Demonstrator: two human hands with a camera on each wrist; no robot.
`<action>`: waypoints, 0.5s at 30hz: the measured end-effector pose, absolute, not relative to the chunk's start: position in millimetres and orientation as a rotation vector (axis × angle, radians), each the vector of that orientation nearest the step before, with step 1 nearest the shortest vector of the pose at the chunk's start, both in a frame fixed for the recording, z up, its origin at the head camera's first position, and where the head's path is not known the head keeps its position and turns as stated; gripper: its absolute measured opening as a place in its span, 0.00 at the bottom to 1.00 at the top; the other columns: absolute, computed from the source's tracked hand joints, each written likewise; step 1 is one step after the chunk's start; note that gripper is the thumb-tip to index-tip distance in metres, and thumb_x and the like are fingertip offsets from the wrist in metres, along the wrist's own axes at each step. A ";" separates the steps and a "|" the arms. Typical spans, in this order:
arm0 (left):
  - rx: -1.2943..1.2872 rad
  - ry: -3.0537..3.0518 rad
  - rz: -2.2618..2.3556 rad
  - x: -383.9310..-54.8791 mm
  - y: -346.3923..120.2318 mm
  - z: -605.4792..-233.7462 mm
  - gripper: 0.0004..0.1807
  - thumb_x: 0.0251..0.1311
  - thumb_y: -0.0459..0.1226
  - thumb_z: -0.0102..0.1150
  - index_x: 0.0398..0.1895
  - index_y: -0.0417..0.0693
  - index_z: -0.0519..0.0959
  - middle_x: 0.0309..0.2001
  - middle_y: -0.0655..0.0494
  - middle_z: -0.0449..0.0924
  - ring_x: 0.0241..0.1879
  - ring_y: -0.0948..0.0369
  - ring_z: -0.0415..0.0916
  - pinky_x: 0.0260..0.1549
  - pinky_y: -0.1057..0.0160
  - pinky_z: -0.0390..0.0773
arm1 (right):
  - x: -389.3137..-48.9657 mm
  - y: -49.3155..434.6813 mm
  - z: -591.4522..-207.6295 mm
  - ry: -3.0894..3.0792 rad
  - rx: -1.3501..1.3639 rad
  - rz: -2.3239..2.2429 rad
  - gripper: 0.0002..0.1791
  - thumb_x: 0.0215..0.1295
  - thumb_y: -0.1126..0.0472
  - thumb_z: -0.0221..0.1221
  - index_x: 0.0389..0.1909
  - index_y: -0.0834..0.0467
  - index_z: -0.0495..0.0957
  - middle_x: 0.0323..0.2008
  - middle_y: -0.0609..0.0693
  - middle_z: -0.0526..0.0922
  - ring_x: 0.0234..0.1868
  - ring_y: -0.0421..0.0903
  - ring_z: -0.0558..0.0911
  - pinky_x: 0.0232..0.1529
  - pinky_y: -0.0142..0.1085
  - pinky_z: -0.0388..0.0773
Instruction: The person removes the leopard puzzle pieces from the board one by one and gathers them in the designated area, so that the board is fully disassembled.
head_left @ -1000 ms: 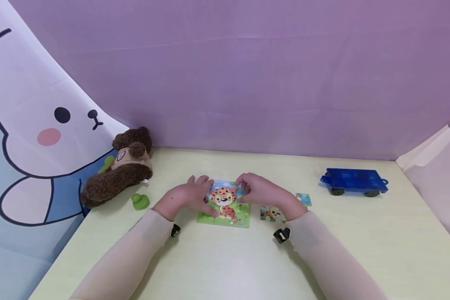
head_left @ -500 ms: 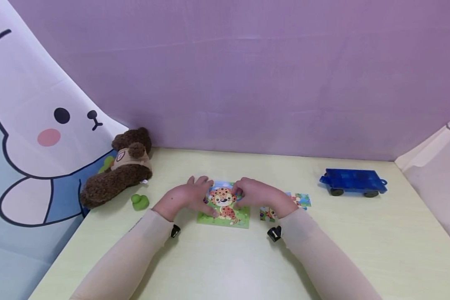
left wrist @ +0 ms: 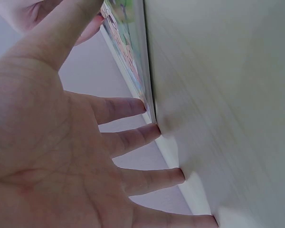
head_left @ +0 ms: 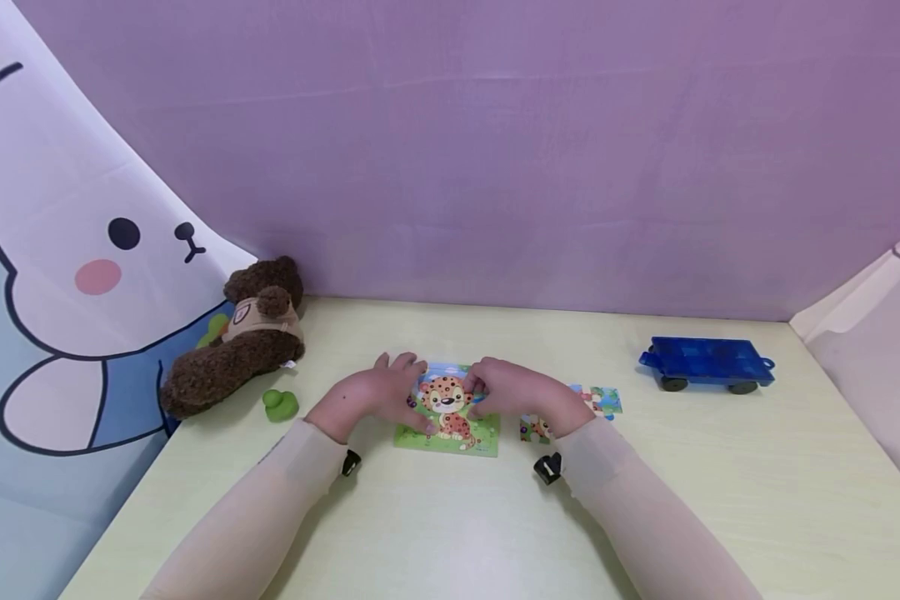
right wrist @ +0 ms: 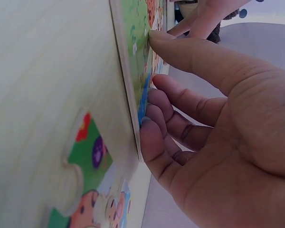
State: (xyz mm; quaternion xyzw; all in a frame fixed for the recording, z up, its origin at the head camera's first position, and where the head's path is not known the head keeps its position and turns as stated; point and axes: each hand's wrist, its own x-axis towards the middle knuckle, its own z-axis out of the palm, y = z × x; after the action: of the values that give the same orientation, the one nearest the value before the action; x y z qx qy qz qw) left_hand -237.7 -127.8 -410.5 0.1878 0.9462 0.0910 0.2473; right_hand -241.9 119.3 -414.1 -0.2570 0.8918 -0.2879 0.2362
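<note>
A square puzzle board (head_left: 480,442) with a spotted leopard cub picture lies flat on the table. My left hand (head_left: 375,397) spans its left side; in the left wrist view, spread fingers (left wrist: 126,140) reach down around the board's edge, some touching the table. Over the board's right part is my right hand (head_left: 516,387). Seen from the right wrist, its thumb and index fingertips touch the picture surface, apart from each other, while the other fingers curl in. Whether a puzzle piece sits between them is hidden. Puzzle pieces (right wrist: 91,164) lie right of the board, partly behind the right wrist.
A brown plush bear (head_left: 232,354) lies at the back left, with a small green rubber duck (head_left: 281,405) before it. A blue toy wagon (head_left: 708,362) stands at the right. Behind the table (head_left: 450,525) hangs a purple cloth (head_left: 480,167).
My right hand has moved left over the board, its fingers curling in more, and more of the puzzle pieces beside it show. Over the last half second, nothing visibly moves. The left hand stays in place.
</note>
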 end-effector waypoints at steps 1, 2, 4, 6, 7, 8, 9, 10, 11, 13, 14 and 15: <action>0.512 2.579 0.249 -237.6 -127.9 -410.5 0.67 0.57 0.66 0.73 0.88 0.43 0.48 0.88 0.41 0.43 0.84 0.24 0.38 0.78 0.23 0.58 | -242.0 119.2 -414.4 2.444 -0.702 -0.790 0.18 0.67 0.61 0.73 0.54 0.60 0.81 0.53 0.55 0.81 0.49 0.46 0.77 0.57 0.43 0.80; 0.513 2.578 0.249 -237.5 -128.0 -410.4 0.67 0.57 0.66 0.73 0.88 0.43 0.48 0.88 0.41 0.42 0.84 0.24 0.38 0.78 0.23 0.58 | -242.3 119.1 -414.8 2.444 -0.699 -0.791 0.18 0.67 0.61 0.73 0.54 0.60 0.81 0.53 0.55 0.80 0.49 0.46 0.77 0.57 0.43 0.80; 0.514 2.576 0.252 -237.4 -127.9 -410.1 0.67 0.58 0.66 0.73 0.88 0.42 0.48 0.88 0.40 0.42 0.84 0.24 0.38 0.78 0.23 0.57 | -242.7 118.9 -415.9 2.442 -0.695 -0.792 0.18 0.67 0.61 0.73 0.54 0.60 0.81 0.53 0.55 0.80 0.50 0.46 0.78 0.57 0.43 0.80; 0.515 2.574 0.250 -237.5 -127.6 -409.7 0.67 0.58 0.66 0.73 0.88 0.42 0.48 0.88 0.40 0.42 0.84 0.24 0.37 0.78 0.23 0.57 | -243.1 118.7 -416.4 2.441 -0.690 -0.792 0.19 0.67 0.61 0.73 0.55 0.61 0.80 0.53 0.55 0.80 0.51 0.47 0.78 0.59 0.43 0.81; 0.516 2.573 0.249 -237.5 -127.3 -409.4 0.67 0.58 0.65 0.73 0.88 0.42 0.48 0.88 0.40 0.42 0.84 0.24 0.37 0.78 0.23 0.57 | -243.2 118.7 -416.4 2.438 -0.686 -0.794 0.20 0.67 0.61 0.73 0.56 0.61 0.80 0.54 0.55 0.80 0.52 0.47 0.78 0.59 0.44 0.81; 0.516 2.571 0.246 -237.6 -127.1 -409.2 0.67 0.58 0.65 0.73 0.88 0.43 0.48 0.88 0.40 0.42 0.83 0.24 0.37 0.78 0.23 0.57 | -243.2 118.6 -416.4 2.436 -0.680 -0.798 0.21 0.67 0.62 0.73 0.56 0.61 0.79 0.54 0.54 0.80 0.53 0.48 0.78 0.60 0.44 0.80; 0.517 2.570 0.246 -237.7 -126.9 -409.1 0.67 0.58 0.65 0.73 0.88 0.42 0.48 0.88 0.40 0.42 0.83 0.23 0.37 0.78 0.23 0.57 | -243.2 118.6 -416.2 2.433 -0.675 -0.800 0.21 0.67 0.62 0.72 0.57 0.61 0.78 0.55 0.54 0.79 0.54 0.48 0.78 0.61 0.44 0.80; 0.519 2.570 0.245 -237.8 -126.6 -408.9 0.67 0.58 0.65 0.73 0.88 0.42 0.48 0.88 0.40 0.42 0.83 0.23 0.37 0.78 0.23 0.57 | -243.3 118.7 -416.1 2.431 -0.669 -0.803 0.21 0.67 0.62 0.72 0.57 0.61 0.78 0.55 0.54 0.79 0.54 0.48 0.78 0.61 0.45 0.80; 0.523 2.569 0.247 -237.9 -126.4 -408.7 0.67 0.58 0.65 0.74 0.87 0.41 0.48 0.88 0.39 0.42 0.83 0.23 0.37 0.79 0.23 0.56 | -243.4 118.6 -416.3 2.428 -0.666 -0.806 0.21 0.67 0.62 0.72 0.57 0.61 0.77 0.55 0.54 0.79 0.54 0.48 0.77 0.60 0.45 0.80; 0.535 2.567 0.245 -238.1 -125.7 -408.4 0.66 0.59 0.64 0.73 0.87 0.40 0.49 0.88 0.38 0.42 0.83 0.24 0.38 0.80 0.24 0.53 | -243.5 118.6 -416.1 2.424 -0.658 -0.810 0.21 0.67 0.62 0.72 0.56 0.60 0.76 0.54 0.53 0.79 0.53 0.48 0.77 0.59 0.44 0.80; 0.554 2.571 0.243 -238.2 -124.7 -408.7 0.66 0.59 0.65 0.73 0.86 0.38 0.50 0.87 0.36 0.44 0.84 0.25 0.39 0.81 0.24 0.51 | -243.5 118.5 -416.1 2.422 -0.659 -0.808 0.20 0.68 0.62 0.72 0.56 0.60 0.76 0.53 0.53 0.79 0.52 0.48 0.76 0.58 0.44 0.79; 0.569 2.575 0.231 -238.1 -123.8 -408.8 0.66 0.59 0.65 0.72 0.86 0.36 0.50 0.87 0.35 0.45 0.84 0.26 0.40 0.82 0.25 0.49 | -243.5 118.6 -416.4 2.419 -0.661 -0.808 0.20 0.68 0.62 0.72 0.55 0.60 0.75 0.52 0.53 0.78 0.51 0.48 0.75 0.57 0.43 0.78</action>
State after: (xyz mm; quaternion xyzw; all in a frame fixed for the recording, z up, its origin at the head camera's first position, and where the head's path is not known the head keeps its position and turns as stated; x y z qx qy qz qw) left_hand -238.1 -123.8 -408.8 0.2084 0.9431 0.0846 0.2447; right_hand -243.5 118.6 -416.4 -0.2429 0.8889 -0.2967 0.2506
